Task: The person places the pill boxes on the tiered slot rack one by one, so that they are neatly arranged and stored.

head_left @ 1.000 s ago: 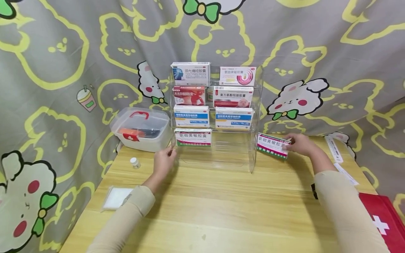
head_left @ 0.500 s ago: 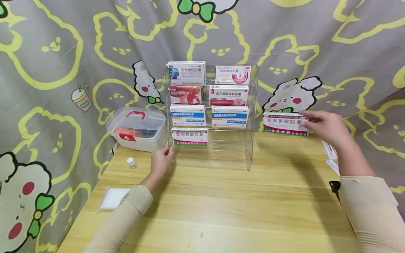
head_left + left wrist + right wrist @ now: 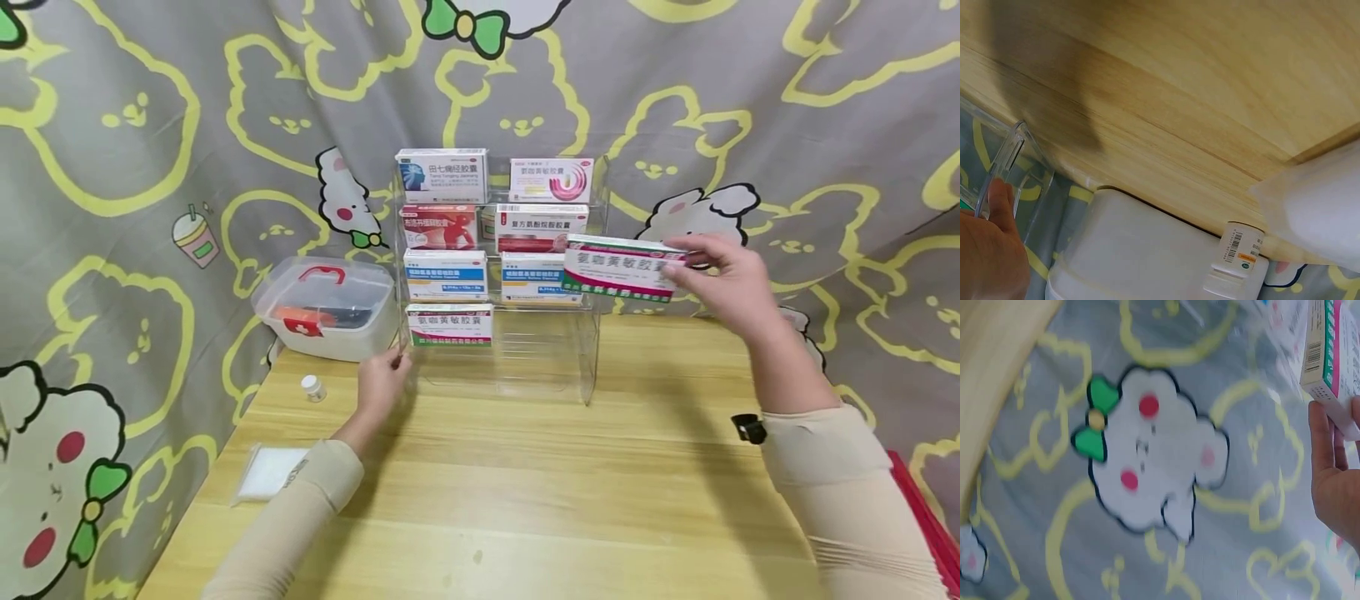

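Observation:
My right hand (image 3: 723, 283) pinches a white, magenta and green medicine box (image 3: 618, 268) by its right end. The box is raised off the table, slightly tilted, and overlaps the right side of a clear tiered display rack (image 3: 536, 375). In the right wrist view, fingers and thumb lie on opposite faces of the medicine box (image 3: 1335, 369). My left hand (image 3: 381, 387) grips the rack's lower left side edge; the left wrist view shows that hand (image 3: 994, 250) at the clear side panel. A matching box (image 3: 450, 325) stands at the left of the lowest filled tier.
Several other medicine boxes (image 3: 442, 175) fill the upper tiers in two columns. Left of the rack are a lidded first-aid container (image 3: 337, 325), a small white bottle (image 3: 312, 387) and a white packet (image 3: 270, 473). A red item (image 3: 918, 517) shows at the right edge, before a patterned curtain (image 3: 525, 75).
My right hand has lifted the medicine box from low beside the rack, then carried it left until it overlaps the rack's right side. My left hand stays at the rack's edge.

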Demonstrator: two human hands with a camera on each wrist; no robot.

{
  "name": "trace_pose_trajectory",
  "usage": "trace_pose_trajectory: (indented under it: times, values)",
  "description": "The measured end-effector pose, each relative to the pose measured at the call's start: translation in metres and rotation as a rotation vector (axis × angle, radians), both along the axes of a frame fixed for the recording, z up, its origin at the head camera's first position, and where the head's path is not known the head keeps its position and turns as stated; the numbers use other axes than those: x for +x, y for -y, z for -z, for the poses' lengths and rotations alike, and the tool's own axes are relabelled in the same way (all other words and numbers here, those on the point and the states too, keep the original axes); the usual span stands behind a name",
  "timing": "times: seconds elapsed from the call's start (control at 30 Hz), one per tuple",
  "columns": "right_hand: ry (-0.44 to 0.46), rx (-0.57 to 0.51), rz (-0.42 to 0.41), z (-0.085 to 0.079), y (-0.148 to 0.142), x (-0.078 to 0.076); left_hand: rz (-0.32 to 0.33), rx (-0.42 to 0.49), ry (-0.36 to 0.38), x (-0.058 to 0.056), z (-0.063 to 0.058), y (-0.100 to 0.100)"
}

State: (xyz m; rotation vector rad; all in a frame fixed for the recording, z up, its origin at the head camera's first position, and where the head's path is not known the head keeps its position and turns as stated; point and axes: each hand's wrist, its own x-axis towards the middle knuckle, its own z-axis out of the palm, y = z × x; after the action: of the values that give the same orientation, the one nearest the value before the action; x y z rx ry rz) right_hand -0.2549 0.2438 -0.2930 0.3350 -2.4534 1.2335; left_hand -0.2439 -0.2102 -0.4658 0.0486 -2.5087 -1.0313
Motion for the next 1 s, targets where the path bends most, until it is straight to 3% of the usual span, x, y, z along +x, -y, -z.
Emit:
trace_pose_trajectory:
  times: [0.2, 0.4, 0.67, 0.8, 1.0]
  values:
    - [0.052, 0.048, -0.055, 0.025, 0.035, -0.013, 0.011, 0.015, 0.038, -0.001, 0.005, -0.004]
    - [0.034, 0.132, -0.101, 0.042, 0.062, -0.020, 0.024, 0.005, 0.004, -0.002, 0.003, -0.008]
    - [-0.212, 0.306, -0.136, 0.057, 0.081, -0.025, 0.024, -0.018, -0.009, -0.006, 0.000, -0.006]
    - [-0.281, 0.367, -0.122, 0.062, 0.088, -0.027, 0.016, -0.026, -0.003, -0.005, 0.000, -0.004]
    - [-0.191, 0.565, -0.089, 0.058, 0.103, -0.030, 0.010, -0.013, -0.005, -0.004, 0.003, 0.001]
